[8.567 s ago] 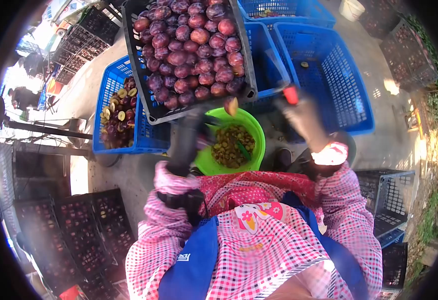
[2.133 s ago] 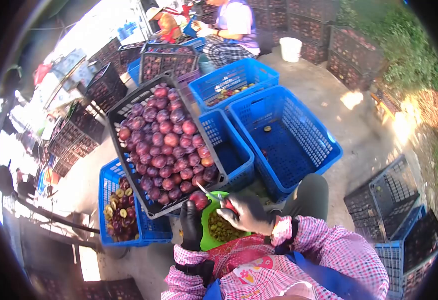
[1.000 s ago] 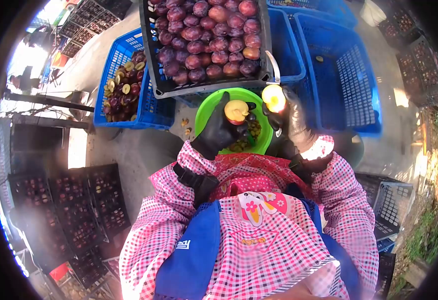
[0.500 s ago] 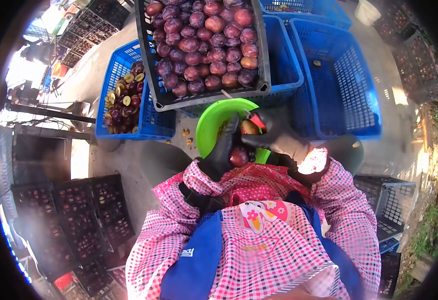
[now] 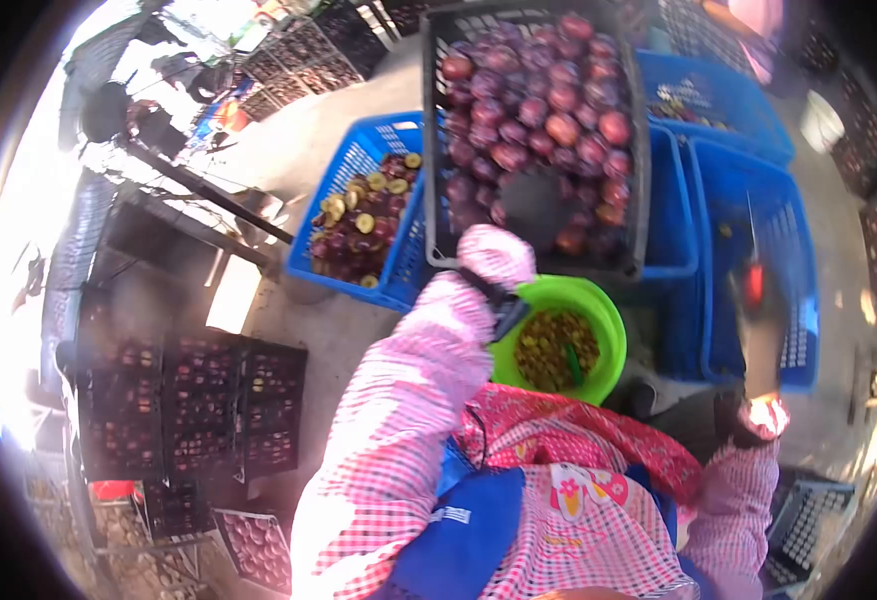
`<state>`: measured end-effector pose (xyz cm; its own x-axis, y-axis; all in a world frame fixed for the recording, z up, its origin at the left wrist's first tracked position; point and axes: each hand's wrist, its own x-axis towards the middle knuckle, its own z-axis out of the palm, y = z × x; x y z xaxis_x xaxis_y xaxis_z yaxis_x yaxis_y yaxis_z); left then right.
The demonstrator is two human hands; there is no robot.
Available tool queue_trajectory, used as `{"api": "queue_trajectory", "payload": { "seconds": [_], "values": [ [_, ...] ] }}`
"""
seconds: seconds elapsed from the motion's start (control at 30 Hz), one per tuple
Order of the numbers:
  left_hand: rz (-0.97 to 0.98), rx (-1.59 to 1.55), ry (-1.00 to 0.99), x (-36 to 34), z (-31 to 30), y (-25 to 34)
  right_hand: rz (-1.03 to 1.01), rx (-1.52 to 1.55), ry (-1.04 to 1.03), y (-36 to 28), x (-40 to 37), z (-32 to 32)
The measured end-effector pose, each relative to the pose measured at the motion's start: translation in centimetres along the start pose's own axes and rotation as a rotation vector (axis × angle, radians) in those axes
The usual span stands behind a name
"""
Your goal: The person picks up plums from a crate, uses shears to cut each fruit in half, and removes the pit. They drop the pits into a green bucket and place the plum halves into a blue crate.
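"What are you doing?"

"Picking, I'd judge: at the black crate [image 5: 431, 170], your left hand [image 5: 536, 208] reaches onto the plums [image 5: 561, 128]. Its grip is too blurred to tell. Over the blue basket [image 5: 723, 300], your right hand [image 5: 764, 325] grasps the knife [image 5: 753, 285]."

"What does picking call for?"

"Fingers around one plum."

"Changed?"

"Your hands, together by the green tub [image 5: 612, 335] earlier, are apart."

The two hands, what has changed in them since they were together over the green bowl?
The left hand has moved forward over the plums in the black crate; its grip is unclear. The right hand has swung right over a blue basket, still holding the knife, no plum visible. The crate and green bowl stayed put.
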<state>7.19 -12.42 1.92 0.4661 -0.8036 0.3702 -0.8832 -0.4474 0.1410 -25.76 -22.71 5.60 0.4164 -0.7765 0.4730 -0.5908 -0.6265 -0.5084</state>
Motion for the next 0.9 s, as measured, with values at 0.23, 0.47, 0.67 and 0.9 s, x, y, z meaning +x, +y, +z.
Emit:
{"api": "queue_trajectory", "payload": {
  "seconds": [0.23, 0.47, 0.67, 0.9],
  "values": [
    [-0.074, 0.244, 0.028, 3.5, 9.1, -0.1, 0.182, 0.257, -0.154, -1.9, -0.8, -0.4],
    [-0.12, -1.681, -0.451, -1.6, 1.8, -0.4, 0.504, 0.788, -0.205, -5.1, -2.6, 2.0],
    [-0.54, -1.998, -0.894, -11.9, -4.6, 7.5, 0.273, 0.831, -0.267, -9.3, -6.1, 4.8],
    [-0.413, -2.262, -0.553, -15.6, -0.7, 3.3, 0.585, 1.214, -0.516, -7.8, -8.3, 4.7]
  ]
}}
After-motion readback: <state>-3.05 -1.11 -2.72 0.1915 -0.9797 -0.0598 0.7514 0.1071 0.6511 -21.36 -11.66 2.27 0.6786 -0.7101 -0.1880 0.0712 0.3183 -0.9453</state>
